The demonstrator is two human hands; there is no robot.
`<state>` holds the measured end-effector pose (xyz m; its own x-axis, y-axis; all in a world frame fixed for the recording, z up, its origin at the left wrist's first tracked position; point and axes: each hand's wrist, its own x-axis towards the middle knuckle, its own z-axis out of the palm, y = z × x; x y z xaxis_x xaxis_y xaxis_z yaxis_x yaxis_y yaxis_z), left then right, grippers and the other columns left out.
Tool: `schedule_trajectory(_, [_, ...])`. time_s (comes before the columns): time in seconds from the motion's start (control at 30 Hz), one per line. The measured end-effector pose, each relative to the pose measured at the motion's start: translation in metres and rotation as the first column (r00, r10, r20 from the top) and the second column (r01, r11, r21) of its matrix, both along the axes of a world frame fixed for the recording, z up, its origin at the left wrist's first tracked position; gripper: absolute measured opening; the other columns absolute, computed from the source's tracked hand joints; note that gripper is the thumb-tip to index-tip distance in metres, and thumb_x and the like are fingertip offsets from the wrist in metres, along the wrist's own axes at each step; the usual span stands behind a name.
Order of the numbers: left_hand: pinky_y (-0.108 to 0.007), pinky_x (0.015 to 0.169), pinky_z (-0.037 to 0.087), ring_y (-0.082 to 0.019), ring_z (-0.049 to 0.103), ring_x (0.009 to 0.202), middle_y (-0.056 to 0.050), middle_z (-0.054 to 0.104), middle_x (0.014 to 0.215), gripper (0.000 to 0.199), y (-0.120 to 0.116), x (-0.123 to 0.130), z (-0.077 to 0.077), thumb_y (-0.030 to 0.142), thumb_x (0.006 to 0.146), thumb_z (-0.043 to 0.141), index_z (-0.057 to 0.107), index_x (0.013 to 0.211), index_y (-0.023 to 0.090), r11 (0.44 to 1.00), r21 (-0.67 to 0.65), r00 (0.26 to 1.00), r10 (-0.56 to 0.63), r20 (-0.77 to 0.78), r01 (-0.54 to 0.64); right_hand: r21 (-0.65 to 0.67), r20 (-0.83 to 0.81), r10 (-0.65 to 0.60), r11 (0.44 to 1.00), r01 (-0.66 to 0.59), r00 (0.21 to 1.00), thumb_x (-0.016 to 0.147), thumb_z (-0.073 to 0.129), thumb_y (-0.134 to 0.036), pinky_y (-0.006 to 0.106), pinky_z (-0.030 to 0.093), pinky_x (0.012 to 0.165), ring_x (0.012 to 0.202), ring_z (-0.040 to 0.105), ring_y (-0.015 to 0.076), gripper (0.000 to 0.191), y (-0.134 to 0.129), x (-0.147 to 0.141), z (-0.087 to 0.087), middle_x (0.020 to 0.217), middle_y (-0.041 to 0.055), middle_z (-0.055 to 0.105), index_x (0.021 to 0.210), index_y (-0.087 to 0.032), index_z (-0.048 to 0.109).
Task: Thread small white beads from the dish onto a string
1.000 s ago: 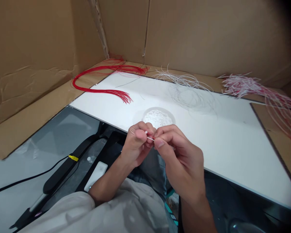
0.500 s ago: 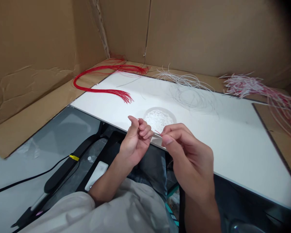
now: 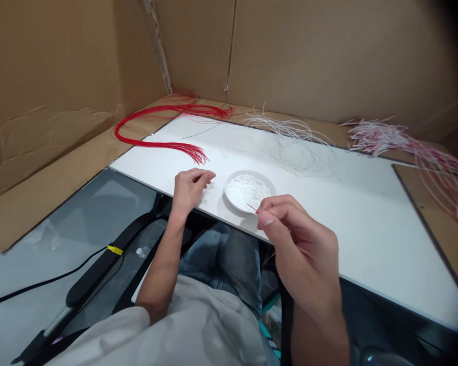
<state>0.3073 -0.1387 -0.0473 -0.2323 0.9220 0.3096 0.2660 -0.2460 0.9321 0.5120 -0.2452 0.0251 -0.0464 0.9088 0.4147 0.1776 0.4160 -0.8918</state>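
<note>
Our right hand (image 3: 299,259) pinched a short red wire (image 3: 252,207) between thumb and forefinger, its tip just over the rim of a white dish (image 3: 252,174) of white granules (image 3: 246,192). Our left hand (image 3: 189,190) hung half open, empty, beside the dish; the step called for holding that pinch steady.

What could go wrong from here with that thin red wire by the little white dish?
The right hand pinches the thin red wire at the rim of the white dish. A bump might tip the dish, scattering white granules across the white board, where they'd be hard to see. The wire might also slip from the fingertips.
</note>
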Motion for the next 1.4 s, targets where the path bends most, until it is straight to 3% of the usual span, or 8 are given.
schedule_trajectory(0.17, [-0.029,0.073,0.058,-0.014,0.068,0.063,-0.005,0.079,0.079,0.021,0.003,-0.002,-0.011,0.017,0.087,0.071,0.084,0.104,0.017,0.998,-0.033,0.995,-0.058,-0.076,0.055,-0.003,0.016,-0.019,1.0,0.019,1.0,0.098,0.062,-0.021,0.025,0.039,0.06,0.077,0.055,0.0116,0.026,0.0,0.003,0.0,0.086,0.0004,0.061,0.072,-0.021,0.06])
schedule_trajectory(0.33, [-0.037,0.102,0.059,-0.02,0.077,0.104,-0.009,0.08,0.114,0.033,-0.008,0.006,-0.009,0.023,0.094,0.067,0.074,0.125,0.02,0.989,0.101,0.991,-0.118,0.07,0.111,-0.029,-0.001,-0.042,0.999,0.042,0.999,0.096,0.062,-0.021,0.025,0.04,0.059,0.076,0.057,0.0128,0.026,0.002,0.001,-0.001,0.085,0.0012,0.063,0.071,-0.021,0.061])
schedule_trajectory(0.47, [-0.044,0.115,0.052,-0.026,0.069,0.128,-0.01,0.072,0.135,0.049,-0.034,0.025,0.011,0.03,0.09,0.078,0.063,0.137,0.028,0.91,0.3,0.838,-0.391,0.382,0.288,-0.046,-0.074,-0.054,0.998,0.051,0.996,0.096,0.063,-0.024,0.027,0.045,0.063,0.084,0.064,0.0165,0.025,0.006,-0.005,-0.004,0.092,0.0034,0.073,0.072,-0.022,0.065])
schedule_trajectory(0.6, [-0.047,0.118,0.049,-0.028,0.064,0.135,-0.006,0.067,0.144,0.047,-0.06,0.047,0.03,0.027,0.093,0.076,0.06,0.137,0.035,0.868,0.34,0.715,-0.492,0.497,0.361,-0.084,-0.13,-0.029,0.996,0.018,0.991,0.097,0.064,-0.029,0.029,0.048,0.063,0.089,0.068,0.0191,0.024,0.007,-0.012,-0.007,0.097,0.0049,0.078,0.074,-0.022,0.067])
schedule_trajectory(0.8, [-0.05,0.117,0.05,-0.03,0.067,0.131,-0.005,0.069,0.14,0.041,-0.075,0.056,0.039,0.022,0.093,0.077,0.065,0.129,0.037,0.837,0.36,0.657,-0.547,0.518,0.413,-0.035,-0.158,-0.017,0.999,0.012,0.987,0.098,0.063,-0.026,0.027,0.049,0.062,0.088,0.071,0.017,0.024,0.003,-0.017,-0.007,0.102,0.0037,0.079,0.074,-0.022,0.064])
schedule_trajectory(1.07, [-0.044,0.11,0.056,-0.027,0.071,0.124,-0.005,0.071,0.137,0.037,-0.076,0.055,0.04,0.022,0.094,0.074,0.067,0.128,0.035,0.838,0.332,0.679,-0.545,0.492,0.433,0.02,-0.056,-0.018,1.0,0.019,0.998,0.1,0.061,-0.023,0.024,0.048,0.06,0.086,0.07,0.0145,0.023,-0.002,-0.016,-0.006,0.108,0.0032,0.078,0.077,-0.021,0.063])
schedule_trajectory(1.3, [-0.028,0.087,0.06,-0.016,0.074,0.092,-0.005,0.078,0.093,0.004,-0.064,0.049,0.031,0.021,0.086,0.083,0.084,0.088,0.024,0.884,0.36,0.812,-0.433,0.391,0.297,0.056,-0.042,-0.024,0.998,0.026,0.999,0.099,0.062,-0.023,0.027,0.044,0.057,0.099,0.071,0.0202,0.022,-0.004,-0.012,-0.006,0.11,0.0058,0.078,0.077,-0.022,0.064])
schedule_trajectory(1.4, [-0.025,0.078,0.058,-0.014,0.072,0.085,-0.004,0.077,0.087,0.006,-0.064,0.051,0.03,0.027,0.08,0.089,0.085,0.085,0.028,0.885,0.331,0.729,-0.459,0.507,0.327,0.051,-0.071,-0.02,0.998,0.024,0.997,0.098,0.064,-0.023,0.028,0.046,0.058,0.093,0.071,0.02,0.021,-0.005,-0.011,-0.006,0.107,0.006,0.078,0.077,-0.022,0.066])
